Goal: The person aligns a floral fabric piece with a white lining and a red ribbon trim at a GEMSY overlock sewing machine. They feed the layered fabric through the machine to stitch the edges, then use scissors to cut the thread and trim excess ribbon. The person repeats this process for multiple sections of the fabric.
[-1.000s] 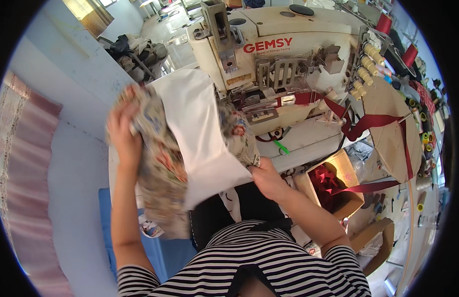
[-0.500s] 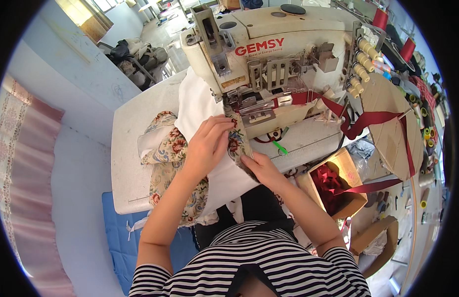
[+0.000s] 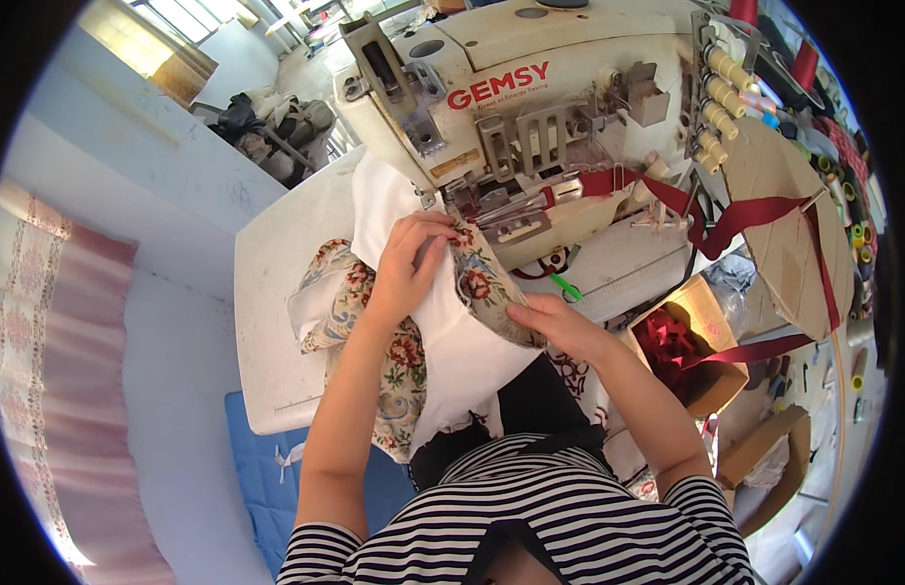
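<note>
Floral fabric (image 3: 484,281), held by both hands (image 3: 412,268) (image 3: 562,327), drapes the white table (image 3: 277,258) near blue walls (image 3: 184,390)

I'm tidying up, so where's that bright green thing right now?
In the head view, the bright green thing lies right of centre on the white table, just in front of the sewing machine and beyond the right hand.

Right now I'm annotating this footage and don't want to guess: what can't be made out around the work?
All in the head view:
Some fingers of the right hand: hidden beneath the beige floral woven fabric.
The palm of the left hand: turned away, hidden by the hand itself.
The bottom of the brown cardboard box: covered by heaped dark red ribbon.
One red thread cone: cut off by the upper edge.
</note>
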A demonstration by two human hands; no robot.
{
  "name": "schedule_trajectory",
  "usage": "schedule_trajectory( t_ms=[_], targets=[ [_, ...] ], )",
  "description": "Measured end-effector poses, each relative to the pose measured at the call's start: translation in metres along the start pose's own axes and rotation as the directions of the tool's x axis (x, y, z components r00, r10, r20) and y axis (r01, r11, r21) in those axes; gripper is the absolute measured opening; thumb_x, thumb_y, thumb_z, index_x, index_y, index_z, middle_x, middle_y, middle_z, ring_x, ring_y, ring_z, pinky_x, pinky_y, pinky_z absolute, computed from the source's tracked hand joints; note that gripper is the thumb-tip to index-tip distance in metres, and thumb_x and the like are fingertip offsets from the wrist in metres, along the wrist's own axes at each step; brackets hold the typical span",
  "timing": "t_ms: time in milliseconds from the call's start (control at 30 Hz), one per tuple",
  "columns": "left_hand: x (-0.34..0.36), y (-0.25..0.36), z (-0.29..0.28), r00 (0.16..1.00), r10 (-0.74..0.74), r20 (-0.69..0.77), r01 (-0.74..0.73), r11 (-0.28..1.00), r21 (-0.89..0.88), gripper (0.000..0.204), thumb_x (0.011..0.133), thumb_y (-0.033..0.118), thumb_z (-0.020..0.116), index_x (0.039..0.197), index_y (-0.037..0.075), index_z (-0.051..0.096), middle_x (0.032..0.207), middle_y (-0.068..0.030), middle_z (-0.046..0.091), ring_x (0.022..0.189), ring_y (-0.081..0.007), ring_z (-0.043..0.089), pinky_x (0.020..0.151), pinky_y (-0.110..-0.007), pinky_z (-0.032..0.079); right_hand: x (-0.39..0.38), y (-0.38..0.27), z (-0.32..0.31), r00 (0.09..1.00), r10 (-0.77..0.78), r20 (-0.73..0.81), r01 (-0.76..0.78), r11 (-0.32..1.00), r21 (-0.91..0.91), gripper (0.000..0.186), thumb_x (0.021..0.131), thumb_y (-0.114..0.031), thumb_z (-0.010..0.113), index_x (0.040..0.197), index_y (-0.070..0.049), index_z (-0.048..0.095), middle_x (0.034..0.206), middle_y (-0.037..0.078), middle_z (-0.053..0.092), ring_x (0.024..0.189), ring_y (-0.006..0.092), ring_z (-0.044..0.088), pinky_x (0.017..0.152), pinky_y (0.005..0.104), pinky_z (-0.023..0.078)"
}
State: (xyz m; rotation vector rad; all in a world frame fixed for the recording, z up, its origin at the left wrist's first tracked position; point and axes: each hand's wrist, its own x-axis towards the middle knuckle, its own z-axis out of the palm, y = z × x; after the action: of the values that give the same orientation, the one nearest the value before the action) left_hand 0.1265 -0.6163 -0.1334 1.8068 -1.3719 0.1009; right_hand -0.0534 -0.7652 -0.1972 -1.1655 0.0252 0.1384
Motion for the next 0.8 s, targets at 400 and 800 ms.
schedule_trajectory(
  t_ms=[400, 800],
  targets=[
    [-0.048, 0.09, 0.004, 0.93, 0.172, 0.325, -0.262, 0.93, 0.259, 0.046, 0.072, 0.036, 0.073, 0.102, 0.004, 0.06, 0.098, -0.0089, 0.061, 0.108, -0.0267, 0.055, 0.109, -0.048, 0.027, -0.016, 0.015, 0.013, 0.995, -0.005, -0.105, -0.022, 0.964, -0.264, 0.041, 0.1, -0.031, 0.041, 0.119, 0.003, 0.054, 0.104, 0.007, 0.062, 0.092, 0.0122, 0.056, 0.082, 0.0269, 0.045],
    [-0.081, 0.107, 0.024, 0.997, -0.012, 0.078, -0.027, 0.882, 0.471, 0.036, 0.063, 0.007, 0.069, 0.097, 0.005, 0.058, 0.083, -0.006, 0.055, 0.08, -0.0233, 0.051, 0.08, -0.037, 0.037, -0.022, -0.013, -0.021, 0.804, -0.542, -0.244, -0.322, -0.053, -0.945, 0.021, 0.082, -0.02, 0.063, 0.099, -0.007, 0.06, 0.081, 0.011, 0.064, 0.075, 0.0297, 0.063, 0.067, 0.0406, 0.049]
  ],
)
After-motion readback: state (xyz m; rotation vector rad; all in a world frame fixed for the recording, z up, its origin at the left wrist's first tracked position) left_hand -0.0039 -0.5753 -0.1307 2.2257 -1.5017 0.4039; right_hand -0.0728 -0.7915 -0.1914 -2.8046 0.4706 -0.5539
